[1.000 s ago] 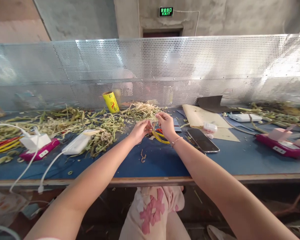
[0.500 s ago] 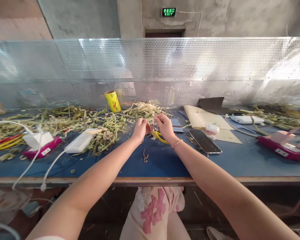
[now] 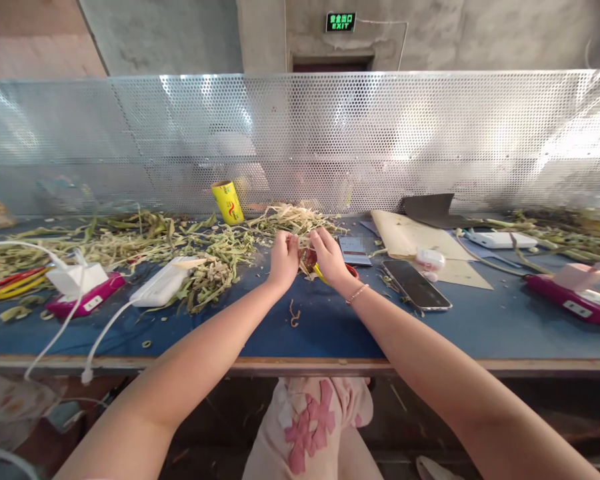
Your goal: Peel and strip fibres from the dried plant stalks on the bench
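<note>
My left hand (image 3: 284,259) and my right hand (image 3: 329,255) are close together over the middle of the blue table, fingers pinched. Between the fingertips is a thin pale plant strip (image 3: 303,239), mostly hidden by the fingers. Just below it shows something reddish-brown (image 3: 308,258) that I cannot make out. A tool with yellow and red handles (image 3: 321,273) lies under my right hand, partly covered. Right behind the hands is a heap of shredded dry stalks (image 3: 293,219). A curled brown scrap (image 3: 295,313) lies on the table in front.
Dried stalks and leaves (image 3: 215,263) spread leftward beside a white power adapter (image 3: 163,283) and a purple power strip (image 3: 87,297). A yellow cardboard tube (image 3: 227,202) stands behind. Rightward are a phone (image 3: 416,285), an earbud case (image 3: 430,260), brown paper (image 3: 405,233) and another purple strip (image 3: 575,300).
My hands have turned slightly, and the fingertips are nearer each other. The red handle end now shows beside my right wrist. The whole view has shifted a little.
</note>
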The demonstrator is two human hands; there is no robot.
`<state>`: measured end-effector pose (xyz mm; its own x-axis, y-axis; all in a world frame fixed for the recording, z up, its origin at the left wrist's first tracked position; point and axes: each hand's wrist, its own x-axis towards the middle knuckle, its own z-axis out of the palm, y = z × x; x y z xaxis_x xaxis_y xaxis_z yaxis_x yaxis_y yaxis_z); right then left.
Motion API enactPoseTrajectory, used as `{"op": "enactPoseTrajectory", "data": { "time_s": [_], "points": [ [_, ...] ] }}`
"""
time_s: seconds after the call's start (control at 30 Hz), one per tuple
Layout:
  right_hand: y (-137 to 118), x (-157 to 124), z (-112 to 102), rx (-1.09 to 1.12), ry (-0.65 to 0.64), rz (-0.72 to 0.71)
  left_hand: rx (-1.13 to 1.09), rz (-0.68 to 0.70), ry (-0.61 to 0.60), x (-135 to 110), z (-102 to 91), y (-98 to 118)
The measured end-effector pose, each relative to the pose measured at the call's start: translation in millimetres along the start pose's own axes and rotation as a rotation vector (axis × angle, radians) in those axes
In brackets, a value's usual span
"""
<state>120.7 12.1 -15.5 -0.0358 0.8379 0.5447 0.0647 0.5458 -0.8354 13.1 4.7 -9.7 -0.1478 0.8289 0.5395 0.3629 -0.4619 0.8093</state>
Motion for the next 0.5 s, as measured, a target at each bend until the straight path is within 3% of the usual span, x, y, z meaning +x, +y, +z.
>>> {"op": "enactPoseTrajectory", "data": {
  "time_s": [0.13,0.33,0.5],
  "points": [
    [4.2,2.7,-0.4,-0.097,0.053,-0.057,0.022,0.024,-0.016,-1.4,-0.8,3.7],
    [0.6,5.1,-0.9,0.113,0.057,0.080,-0.002,0.050,-0.010,-1.2,-1.8,3.6],
    [-2.6,3.9,-1.6,0.187,0.069,0.113,-0.003,0.055,-0.019,0.8,-1.5,-0.3]
  ]
}}
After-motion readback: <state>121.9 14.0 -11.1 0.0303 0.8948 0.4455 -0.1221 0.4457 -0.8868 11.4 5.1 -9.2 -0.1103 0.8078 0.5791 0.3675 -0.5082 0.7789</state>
